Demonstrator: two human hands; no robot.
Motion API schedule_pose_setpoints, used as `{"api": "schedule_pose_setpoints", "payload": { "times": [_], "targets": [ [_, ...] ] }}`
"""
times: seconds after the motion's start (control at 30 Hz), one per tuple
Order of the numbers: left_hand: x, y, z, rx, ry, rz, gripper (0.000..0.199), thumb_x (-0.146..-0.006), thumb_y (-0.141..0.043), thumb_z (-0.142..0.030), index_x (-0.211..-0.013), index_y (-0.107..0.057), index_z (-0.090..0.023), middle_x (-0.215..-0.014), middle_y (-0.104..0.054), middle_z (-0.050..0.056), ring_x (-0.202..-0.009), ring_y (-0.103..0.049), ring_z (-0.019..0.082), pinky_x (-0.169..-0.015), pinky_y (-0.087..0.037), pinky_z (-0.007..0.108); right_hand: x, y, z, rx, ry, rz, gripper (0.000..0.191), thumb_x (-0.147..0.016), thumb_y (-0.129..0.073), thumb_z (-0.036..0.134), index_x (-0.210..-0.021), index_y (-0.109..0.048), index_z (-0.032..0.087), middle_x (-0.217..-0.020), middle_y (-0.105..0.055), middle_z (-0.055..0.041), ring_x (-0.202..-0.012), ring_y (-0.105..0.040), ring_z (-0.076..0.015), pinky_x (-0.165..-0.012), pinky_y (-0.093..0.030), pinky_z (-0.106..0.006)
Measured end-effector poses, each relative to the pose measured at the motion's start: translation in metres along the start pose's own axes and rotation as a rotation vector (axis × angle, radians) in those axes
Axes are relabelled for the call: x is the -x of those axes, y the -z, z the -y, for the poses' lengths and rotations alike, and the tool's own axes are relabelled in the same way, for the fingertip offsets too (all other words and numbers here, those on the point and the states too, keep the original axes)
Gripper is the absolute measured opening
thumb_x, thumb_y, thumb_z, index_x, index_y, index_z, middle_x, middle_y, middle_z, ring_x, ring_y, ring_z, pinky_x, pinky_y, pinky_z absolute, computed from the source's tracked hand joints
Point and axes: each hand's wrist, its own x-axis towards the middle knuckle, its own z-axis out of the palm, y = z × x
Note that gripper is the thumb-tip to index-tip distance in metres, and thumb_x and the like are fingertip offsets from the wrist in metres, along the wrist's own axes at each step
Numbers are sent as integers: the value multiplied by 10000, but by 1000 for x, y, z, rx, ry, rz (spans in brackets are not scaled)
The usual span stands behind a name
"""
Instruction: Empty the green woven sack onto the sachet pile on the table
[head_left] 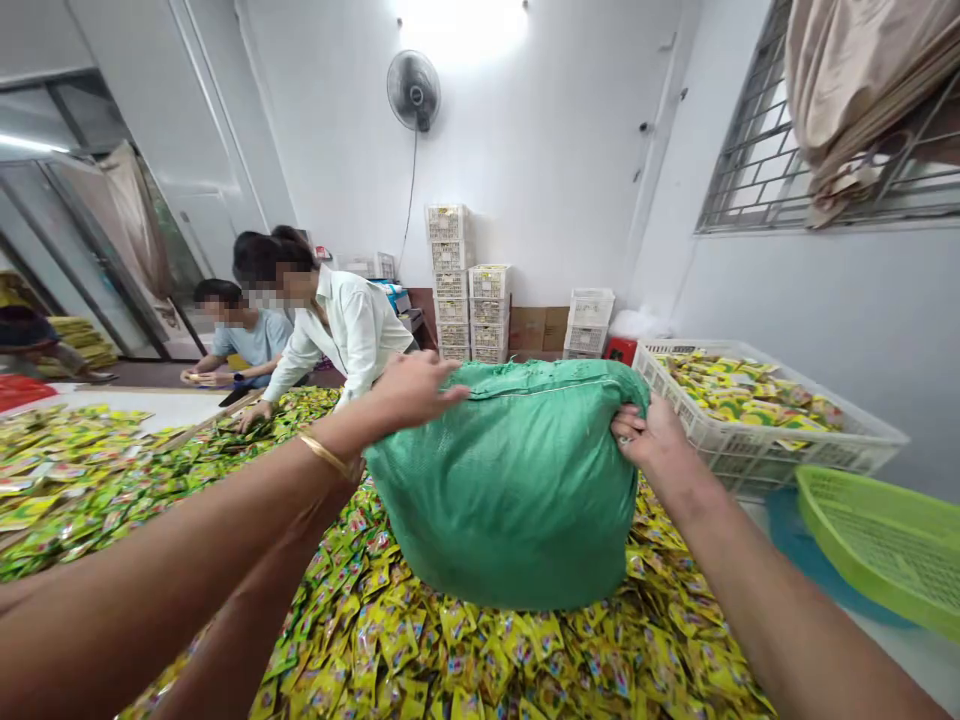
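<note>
A bulging green woven sack (517, 490) stands on a heap of small yellow and green packets (480, 650). My right hand (637, 425) is closed on the bunched cloth at the sack's upper right corner. At its upper left corner is my left hand (420, 390), a gold bracelet on the wrist, fingers stretched toward the top seam and slightly blurred; contact is unclear. Below that arm runs another forearm (277, 590), its hand hidden; whose it is I cannot tell.
A white crate (750, 435) of packets and a lime-green basket (892, 540) are at right. Two people work at left, one in a white shirt (349, 320) reaching into the packets. Stacked crates (450, 285) stand by the back wall.
</note>
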Motion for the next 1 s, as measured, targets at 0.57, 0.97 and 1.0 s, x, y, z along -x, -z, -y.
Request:
{"api": "schedule_pose_setpoints", "payload": {
  "times": [0.57, 0.97, 1.0],
  "targets": [
    [5, -75, -32, 171, 21, -435, 458, -867, -449, -323, -467, -275, -182, -450, -250, -44, -446, -238, 93, -515, -157, 282, 52, 31, -2, 406, 20, 139, 455, -586, -811, 467, -695, -471, 183, -513, -457, 49, -389, -363, -42, -321, -267, -130],
    [79, -37, -54, 128, -302, -732, 486, -853, -550, -189, -469, -253, -158, -463, -192, -69, -399, -198, 44, -416, -163, 227, 104, 38, 23, 954, 670, -64, 609, -696, -603, 712, -461, -394, 191, -338, -331, 42, -281, -295, -72, -281, -242, -208],
    [79, -32, -55, 109, -305, -749, 492, -852, -554, -189, -465, -253, -158, -458, -195, -69, -398, -201, 43, -415, -166, 226, 104, 34, 22, 827, 658, -46, 581, -674, -651, 676, -472, -397, 195, -337, -321, 54, -269, -283, -72, -262, -231, -206]
  ]
}}
